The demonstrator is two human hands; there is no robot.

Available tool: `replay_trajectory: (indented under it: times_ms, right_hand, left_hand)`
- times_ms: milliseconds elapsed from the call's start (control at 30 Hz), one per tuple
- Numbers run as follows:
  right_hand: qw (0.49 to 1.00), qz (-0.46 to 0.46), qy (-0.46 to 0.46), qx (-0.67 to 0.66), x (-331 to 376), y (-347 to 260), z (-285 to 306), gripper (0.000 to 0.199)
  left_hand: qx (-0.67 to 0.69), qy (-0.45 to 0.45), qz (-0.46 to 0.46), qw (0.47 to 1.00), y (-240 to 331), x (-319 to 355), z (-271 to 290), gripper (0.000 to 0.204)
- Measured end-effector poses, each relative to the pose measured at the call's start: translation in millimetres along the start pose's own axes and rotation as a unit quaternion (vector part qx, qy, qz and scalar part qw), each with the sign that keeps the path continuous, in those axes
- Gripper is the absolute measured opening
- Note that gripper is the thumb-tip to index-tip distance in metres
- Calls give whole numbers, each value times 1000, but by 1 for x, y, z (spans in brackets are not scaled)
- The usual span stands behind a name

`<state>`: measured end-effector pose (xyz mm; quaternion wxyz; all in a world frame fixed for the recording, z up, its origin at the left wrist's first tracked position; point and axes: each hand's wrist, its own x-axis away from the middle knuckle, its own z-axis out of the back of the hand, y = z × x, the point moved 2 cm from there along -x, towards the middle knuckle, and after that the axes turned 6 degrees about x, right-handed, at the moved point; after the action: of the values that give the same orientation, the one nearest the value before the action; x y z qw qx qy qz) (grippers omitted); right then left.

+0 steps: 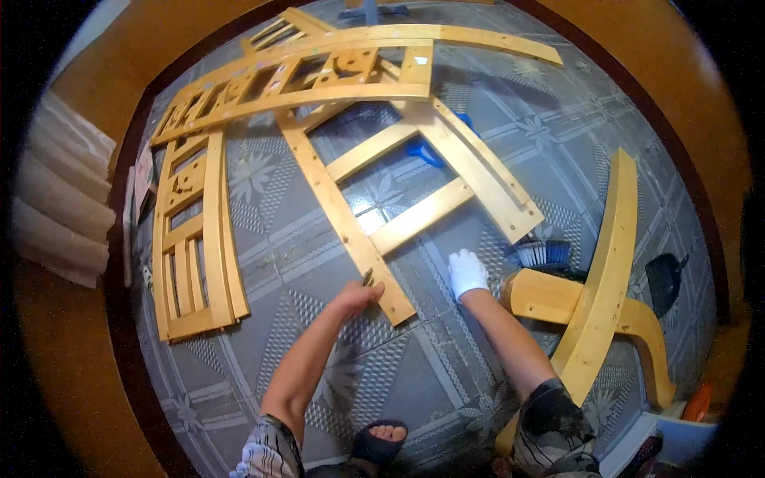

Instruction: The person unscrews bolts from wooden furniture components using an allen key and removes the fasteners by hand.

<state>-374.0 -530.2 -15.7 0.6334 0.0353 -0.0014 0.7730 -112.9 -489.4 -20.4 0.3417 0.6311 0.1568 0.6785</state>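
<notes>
My left hand [358, 296] is bare and closed at the edge of a light wooden slatted panel [357, 245], near its lower end. A short, dark brassy rod [367, 277] sticks up from the fingers; its exact kind is too small to make out. My right hand [468, 273], in a white glove, is curled closed over the floor, just off the panel's right-hand rail [514, 219]. Whatever may be inside that fist is hidden. Across the panel's far end lies a long wooden frame [417, 70] with cut-out smiling faces.
At left stands another slatted wooden panel [213, 239]. A brush with blue and white bristles [544, 254] lies beside crossed curved wooden pieces [596, 275] at right. Beyond them is a dark dustpan [664, 280]. A blue plastic thing [426, 153] shows through the panel's slats.
</notes>
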Motion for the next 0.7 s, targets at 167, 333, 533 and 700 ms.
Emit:
replay_trajectory:
  times_ms: [167,333,533,700]
  right_hand:
    - [997,15,-45,-68,26,0,21,18]
    - [993,50,-69,-86,50,3,45,20]
    - [988,65,-82,-111,75,11,68,21]
    - [970,50,-43,-232,93,6,92,20]
  left_hand:
    - [11,19,-39,999,0,-3,-3,48]
    - [-3,95,-47,994,-7,-13,-10,56]
    - [-184,196,-81,960,10,1,-15,43]
    - [-218,197,-126,948,41,23,-11,30]
